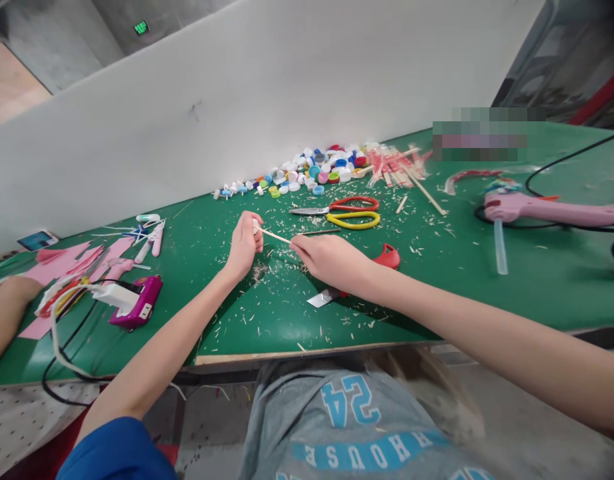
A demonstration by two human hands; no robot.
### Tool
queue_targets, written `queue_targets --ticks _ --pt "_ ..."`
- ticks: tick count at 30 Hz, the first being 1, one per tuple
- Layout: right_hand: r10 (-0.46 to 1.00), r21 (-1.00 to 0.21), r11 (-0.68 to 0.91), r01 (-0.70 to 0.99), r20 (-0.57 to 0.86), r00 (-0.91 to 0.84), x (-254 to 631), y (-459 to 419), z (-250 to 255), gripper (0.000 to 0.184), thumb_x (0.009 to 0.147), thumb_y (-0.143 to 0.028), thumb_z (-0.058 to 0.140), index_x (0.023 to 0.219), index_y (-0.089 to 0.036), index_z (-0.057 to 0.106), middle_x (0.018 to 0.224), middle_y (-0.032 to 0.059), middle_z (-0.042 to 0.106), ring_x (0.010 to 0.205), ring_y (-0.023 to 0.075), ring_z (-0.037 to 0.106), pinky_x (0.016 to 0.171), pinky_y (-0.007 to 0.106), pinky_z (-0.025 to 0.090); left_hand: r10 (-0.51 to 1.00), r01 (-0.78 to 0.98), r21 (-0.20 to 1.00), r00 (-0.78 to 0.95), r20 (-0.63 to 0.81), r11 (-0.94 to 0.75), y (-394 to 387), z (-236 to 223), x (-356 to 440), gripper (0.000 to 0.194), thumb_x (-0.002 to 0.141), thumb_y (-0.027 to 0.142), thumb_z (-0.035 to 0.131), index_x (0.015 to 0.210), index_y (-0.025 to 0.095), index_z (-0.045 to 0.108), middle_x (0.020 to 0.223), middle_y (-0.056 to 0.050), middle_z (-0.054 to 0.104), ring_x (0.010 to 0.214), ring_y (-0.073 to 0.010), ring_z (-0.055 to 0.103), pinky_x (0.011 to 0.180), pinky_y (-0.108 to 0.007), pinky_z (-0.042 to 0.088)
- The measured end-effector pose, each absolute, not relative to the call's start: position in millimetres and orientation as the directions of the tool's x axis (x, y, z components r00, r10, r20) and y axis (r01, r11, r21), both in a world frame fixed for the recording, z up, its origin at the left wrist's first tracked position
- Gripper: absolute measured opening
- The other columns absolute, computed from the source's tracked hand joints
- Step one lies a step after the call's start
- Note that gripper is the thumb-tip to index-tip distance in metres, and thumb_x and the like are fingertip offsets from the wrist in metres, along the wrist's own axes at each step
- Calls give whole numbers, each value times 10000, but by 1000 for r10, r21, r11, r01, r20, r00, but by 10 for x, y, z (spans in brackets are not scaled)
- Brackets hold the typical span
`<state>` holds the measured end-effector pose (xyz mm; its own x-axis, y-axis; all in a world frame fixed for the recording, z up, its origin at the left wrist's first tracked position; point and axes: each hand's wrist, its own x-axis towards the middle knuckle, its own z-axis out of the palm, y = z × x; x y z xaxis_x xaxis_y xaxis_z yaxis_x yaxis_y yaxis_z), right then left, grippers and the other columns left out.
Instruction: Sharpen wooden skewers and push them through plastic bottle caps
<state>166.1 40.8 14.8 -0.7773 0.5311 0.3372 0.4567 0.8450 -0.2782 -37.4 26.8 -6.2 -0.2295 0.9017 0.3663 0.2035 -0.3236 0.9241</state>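
Observation:
A thin wooden stick spans between my two hands above the green table. My left hand pinches its left end with closed fingers. My right hand grips the right end, fingers curled. Under my right wrist lies a red-handled tool with a flat metal blade. Wood shavings are scattered on the table below the stick.
Red and yellow scissors lie just behind my hands. A heap of bottle caps and sticks sits by the wall. A pink glue gun lies right, a purple box with cables left. Another person's arm rests at far left.

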Motion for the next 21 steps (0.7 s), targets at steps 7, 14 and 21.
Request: queue_targets --ticks 7,14,21 --pt "537 -266 842 469 330 -777 1659 411 149 284 977 -263 305 906 -159 560 675 15 538 565 116 349 569 281 204 901 217 924 -236 363 -316 268 -80 -375 383 892 584 352 806 224 451 504 90 221 392 -47 211 357 -169 197" --pt "545 -260 837 482 311 -779 1652 408 152 285 977 -266 306 901 -161 559 674 19 539 562 113 337 561 278 196 906 227 928 -242 346 -294 263 -84 -366 383 896 577 348 803 220 451 501 91 219 392 -47 213 362 -165 208" --pt "553 -272 831 486 307 -774 1650 401 152 284 975 -269 300 921 -165 559 661 13 527 554 117 327 545 278 187 907 230 928 -238 346 -294 260 -68 -368 381 892 578 356 797 221 450 505 91 225 391 -47 215 358 -166 198"
